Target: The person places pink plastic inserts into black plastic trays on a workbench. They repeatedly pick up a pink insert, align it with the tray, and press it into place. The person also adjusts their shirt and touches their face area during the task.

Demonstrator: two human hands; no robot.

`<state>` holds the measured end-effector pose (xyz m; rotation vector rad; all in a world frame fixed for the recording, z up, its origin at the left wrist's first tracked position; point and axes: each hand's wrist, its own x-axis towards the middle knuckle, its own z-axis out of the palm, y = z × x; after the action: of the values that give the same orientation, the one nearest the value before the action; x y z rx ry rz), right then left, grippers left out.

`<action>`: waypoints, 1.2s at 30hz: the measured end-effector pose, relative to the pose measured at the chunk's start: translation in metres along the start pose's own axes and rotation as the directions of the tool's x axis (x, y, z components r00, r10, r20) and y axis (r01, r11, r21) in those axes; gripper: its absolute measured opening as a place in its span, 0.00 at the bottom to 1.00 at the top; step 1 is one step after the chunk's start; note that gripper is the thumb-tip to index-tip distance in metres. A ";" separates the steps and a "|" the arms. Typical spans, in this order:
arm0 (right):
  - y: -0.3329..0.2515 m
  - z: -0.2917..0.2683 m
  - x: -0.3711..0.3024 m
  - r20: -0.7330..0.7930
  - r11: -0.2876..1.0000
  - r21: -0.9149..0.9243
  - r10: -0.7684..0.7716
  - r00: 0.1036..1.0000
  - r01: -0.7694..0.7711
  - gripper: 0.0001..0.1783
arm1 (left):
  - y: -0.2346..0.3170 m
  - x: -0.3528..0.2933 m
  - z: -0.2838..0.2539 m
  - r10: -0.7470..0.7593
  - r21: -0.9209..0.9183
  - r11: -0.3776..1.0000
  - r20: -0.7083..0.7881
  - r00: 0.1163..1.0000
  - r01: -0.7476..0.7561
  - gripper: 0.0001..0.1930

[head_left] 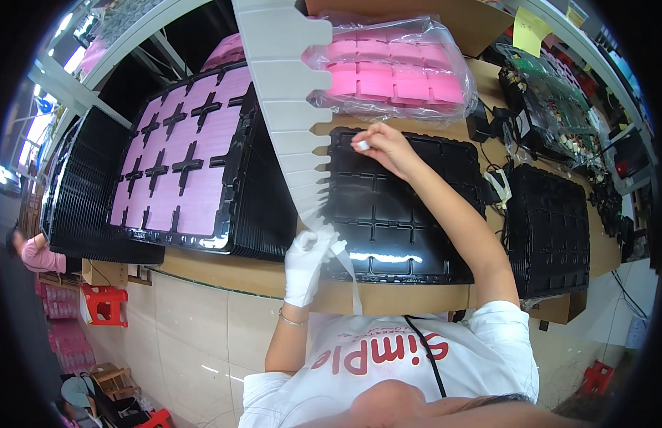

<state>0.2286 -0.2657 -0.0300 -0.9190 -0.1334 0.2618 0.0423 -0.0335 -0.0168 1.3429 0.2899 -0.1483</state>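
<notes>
My left hand (303, 265), in a white glove, is closed at the front edge of the table. It grips the lower end of a long pale grey strip (277, 93) with a notched edge, which runs up past the top of the view. A narrow translucent tail (354, 282) hangs beside the glove. My right hand (385, 148) is bare and pinched, with a small white piece (362, 145) at its fingertips; its exact kind is unclear. Below that hand lies a shiny black plastic tray (395, 192) with moulded compartments.
On the left stand stacked black trays, the front one lined with a pink foam sheet (175, 192); another black stack (95, 185) is beside it. Bagged pink foam pieces (395, 78) lie behind. At right are more black trays (548, 235), cables and circuit boards (559, 107). Another person (38, 253) is far left.
</notes>
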 end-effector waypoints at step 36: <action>-0.111 -0.174 -0.096 -0.231 0.000 -0.971 -0.236 0.944 -0.237 0.08 | 0.001 -0.017 0.036 0.108 0.096 0.989 0.014 0.994 -0.108 0.12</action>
<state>0.1937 -0.4905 -0.0466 -2.5161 0.0406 -0.0858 0.0310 -0.0694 -0.0034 1.4508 0.2042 -0.0780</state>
